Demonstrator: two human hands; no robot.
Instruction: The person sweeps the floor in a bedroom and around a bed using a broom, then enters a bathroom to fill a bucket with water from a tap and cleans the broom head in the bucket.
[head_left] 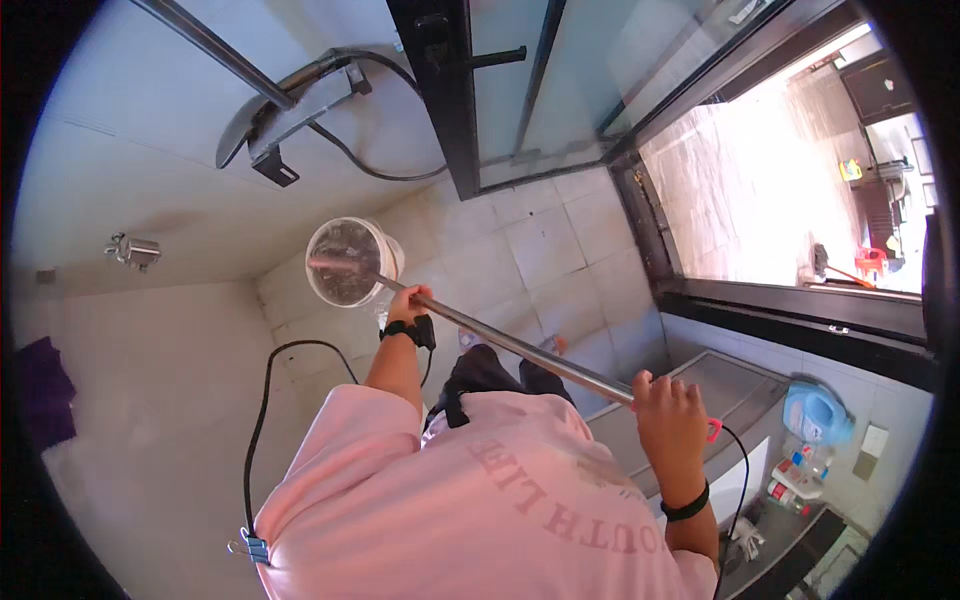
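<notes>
A long metal handle (520,348), like a mop's, slants across in front of me. Its lower end reaches into a white bucket (395,256) on the tiled floor, and dark, murky contents hide whatever is fixed there; a pinkish streak shows inside. My left hand (407,303) is closed round the handle low down, close to the bucket's rim. Higher up, near the end with a pink-red loop (714,430), my right hand (672,428) grips the same handle with its fingers wrapped over it.
A black-framed glass door (463,110) stands ahead, beside a bright doorway (760,180). On the left wall are a metal fixture (135,250) and a bracketed metal plate (300,115) with a black cable. At right, a blue jug (815,412) and bottles stand near a low ledge.
</notes>
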